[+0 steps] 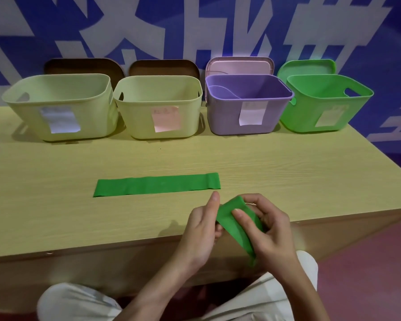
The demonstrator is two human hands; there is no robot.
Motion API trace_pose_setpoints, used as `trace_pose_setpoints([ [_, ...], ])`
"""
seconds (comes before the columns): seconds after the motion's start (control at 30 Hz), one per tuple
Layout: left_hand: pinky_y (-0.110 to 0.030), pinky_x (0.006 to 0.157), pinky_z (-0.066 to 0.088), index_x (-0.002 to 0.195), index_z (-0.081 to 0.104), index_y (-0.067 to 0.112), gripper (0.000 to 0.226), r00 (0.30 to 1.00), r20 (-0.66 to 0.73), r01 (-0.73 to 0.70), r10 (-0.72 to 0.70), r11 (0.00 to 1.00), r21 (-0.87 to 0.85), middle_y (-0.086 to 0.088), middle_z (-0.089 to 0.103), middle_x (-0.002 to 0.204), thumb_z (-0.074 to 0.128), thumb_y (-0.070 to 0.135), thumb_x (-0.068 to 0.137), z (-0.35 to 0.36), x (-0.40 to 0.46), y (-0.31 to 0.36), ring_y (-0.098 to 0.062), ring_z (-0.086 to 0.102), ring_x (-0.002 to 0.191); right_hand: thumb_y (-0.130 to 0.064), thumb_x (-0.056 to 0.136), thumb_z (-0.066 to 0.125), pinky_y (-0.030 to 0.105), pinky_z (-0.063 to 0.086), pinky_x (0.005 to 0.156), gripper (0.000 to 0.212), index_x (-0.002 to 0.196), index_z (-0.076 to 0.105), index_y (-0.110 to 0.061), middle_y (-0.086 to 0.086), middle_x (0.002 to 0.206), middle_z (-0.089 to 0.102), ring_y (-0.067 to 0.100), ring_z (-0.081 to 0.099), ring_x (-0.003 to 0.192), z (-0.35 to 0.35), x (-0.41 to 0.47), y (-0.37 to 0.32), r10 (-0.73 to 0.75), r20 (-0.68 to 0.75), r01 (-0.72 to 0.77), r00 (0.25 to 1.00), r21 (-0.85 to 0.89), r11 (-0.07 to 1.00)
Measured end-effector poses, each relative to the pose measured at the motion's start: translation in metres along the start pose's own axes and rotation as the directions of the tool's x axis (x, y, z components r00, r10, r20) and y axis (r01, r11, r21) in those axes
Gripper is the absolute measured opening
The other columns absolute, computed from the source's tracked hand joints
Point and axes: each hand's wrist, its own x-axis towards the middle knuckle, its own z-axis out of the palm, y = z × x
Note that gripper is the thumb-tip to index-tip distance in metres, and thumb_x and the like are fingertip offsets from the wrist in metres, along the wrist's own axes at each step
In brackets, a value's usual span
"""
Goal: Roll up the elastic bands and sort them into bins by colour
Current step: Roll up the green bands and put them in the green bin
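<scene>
I hold one green band (235, 224) over the near edge of the tabletop (287, 172) with both hands. My left hand (202, 232) grips its left side and my right hand (271, 232) pinches it with the thumb on top. A second band (156, 184) lies flat on the tabletop, in front of four bins: two yellow, one purple (248, 105), one green (322, 105)

**Bins at the back, bands in front**

Four bins (158, 107) stand in a row along the tabletop's (56, 181) far edge, lids (163, 67) propped behind them. A flat band (156, 184) lies mid-table; nearer, both hands (241, 228) hold another band (236, 223).
</scene>
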Motion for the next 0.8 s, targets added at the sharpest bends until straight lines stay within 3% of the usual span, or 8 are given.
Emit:
trace_pose_setpoints([
  [0.13, -0.049, 0.06, 0.047, 0.076, 0.053, 0.002, 0.07, 0.982, -0.028, -0.182, 0.188, 0.973, 0.143, -0.016, 0.053, 0.064, 0.032, 0.067, 0.09, 0.0, -0.001, -0.013, -0.032, 0.05, 0.06, -0.016, 0.084, 0.063, 0.015, 0.047, 0.058, 0.002, 0.086, 0.062, -0.014, -0.004, 0.072, 0.07, 0.004, 0.064, 0.064, 0.004, 0.001, 0.003, 0.004, -0.03, -0.004, 1.0, 0.001, 1.0],
  [0.2, -0.055, 0.059, 0.042, 0.076, 0.053, 0.005, 0.066, 0.968, -0.023, -0.241, 0.251, 0.947, 0.213, -0.017, 0.052, 0.065, 0.028, 0.063, 0.094, -0.002, -0.004, -0.017, -0.037, 0.048, 0.061, -0.017, 0.085, 0.062, 0.013, 0.045, 0.057, 0.004, 0.087, 0.062, -0.012, -0.007, 0.071, 0.068, 0.002, 0.062, 0.063, 0.005, 0.0, 0.005, 0.012, -0.024, -0.012, 1.0, 0.008, 1.0],
  [0.3, -0.052, 0.052, 0.037, 0.072, 0.049, 0.002, 0.067, 0.969, -0.033, -0.234, 0.246, 0.95, 0.208, -0.016, 0.047, 0.059, 0.026, 0.06, 0.096, -0.003, -0.005, -0.017, -0.035, 0.043, 0.055, -0.023, 0.088, 0.06, 0.011, 0.043, 0.054, 0.013, 0.092, 0.059, -0.011, -0.006, 0.071, 0.068, 0.001, 0.06, 0.06, 0.008, -0.004, 0.005, 0.041, 0.02, -0.042, 0.999, 0.057, 0.998],
  [0.4, -0.032, 0.044, 0.03, 0.065, 0.044, -0.001, 0.064, 0.98, -0.057, -0.183, 0.191, 0.976, 0.117, -0.005, 0.037, 0.051, 0.028, 0.051, 0.1, -0.001, -0.006, -0.011, -0.02, 0.033, 0.046, -0.022, 0.09, 0.058, 0.014, 0.044, 0.053, 0.021, 0.108, 0.056, -0.013, -0.001, 0.074, 0.07, 0.005, 0.061, 0.06, 0.008, -0.008, 0.004, 0.072, 0.054, -0.078, 0.996, 0.125, 0.989],
  [0.53, -0.019, 0.04, 0.015, 0.066, 0.041, 0.008, 0.045, 0.998, -0.058, 0.012, -0.018, 0.996, -0.093, 0.006, 0.022, 0.046, 0.031, 0.037, 0.097, -0.004, -0.002, 0.001, -0.007, 0.018, 0.039, -0.014, 0.092, 0.057, 0.014, 0.042, 0.055, 0.041, 0.132, 0.049, -0.017, 0.001, 0.074, 0.067, 0.003, 0.055, 0.059, 0.006, -0.005, 0.003, 0.042, 0.083, -0.054, 0.996, 0.151, 0.987],
  [0.67, -0.016, 0.04, 0.011, 0.06, 0.03, 0.019, 0.041, 0.997, 0.032, 0.073, -0.068, 0.977, -0.198, 0.007, 0.017, 0.044, 0.033, 0.032, 0.099, -0.007, -0.004, 0.008, -0.005, 0.012, 0.037, -0.013, 0.089, 0.059, 0.017, 0.048, 0.074, 0.028, 0.114, 0.066, -0.023, -0.001, 0.099, 0.072, 0.01, 0.066, 0.088, 0.007, -0.001, 0.004, 0.018, 0.039, -0.022, 0.999, 0.099, 0.995],
  [0.8, -0.019, 0.042, 0.011, 0.058, 0.031, 0.02, 0.045, 0.995, 0.051, 0.094, -0.088, 0.986, -0.136, 0.008, 0.016, 0.045, 0.032, 0.034, 0.101, -0.008, -0.002, 0.006, -0.007, 0.013, 0.039, -0.015, 0.086, 0.062, 0.017, 0.046, 0.065, 0.014, 0.094, 0.066, -0.025, -0.001, 0.082, 0.07, 0.009, 0.064, 0.074, 0.01, 0.0, 0.007, 0.034, -0.007, -0.034, 0.999, 0.055, 0.998],
])
